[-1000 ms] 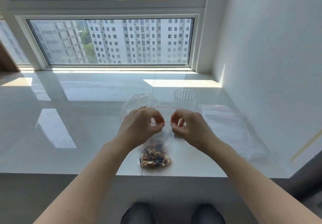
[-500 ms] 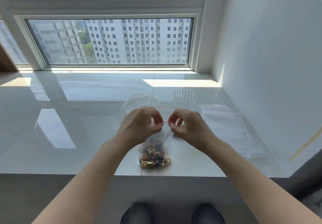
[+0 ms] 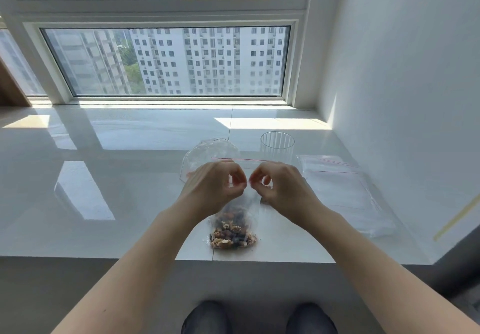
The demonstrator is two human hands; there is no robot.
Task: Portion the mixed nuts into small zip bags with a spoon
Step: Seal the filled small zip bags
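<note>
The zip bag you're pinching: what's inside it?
Mixed nuts fill the bottom of the zip bag; above them it looks empty. Left hand and right hand cover its top edge.

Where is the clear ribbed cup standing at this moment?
In the head view, the cup stands on the white sill, beyond the right hand, with the stack of empty zip bags to its right.

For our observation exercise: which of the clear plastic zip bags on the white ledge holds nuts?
The small clear zip bag pinched at its top by both hands, nearest the ledge's front edge; the flat stack of clear zip bags to its right looks empty.
</note>
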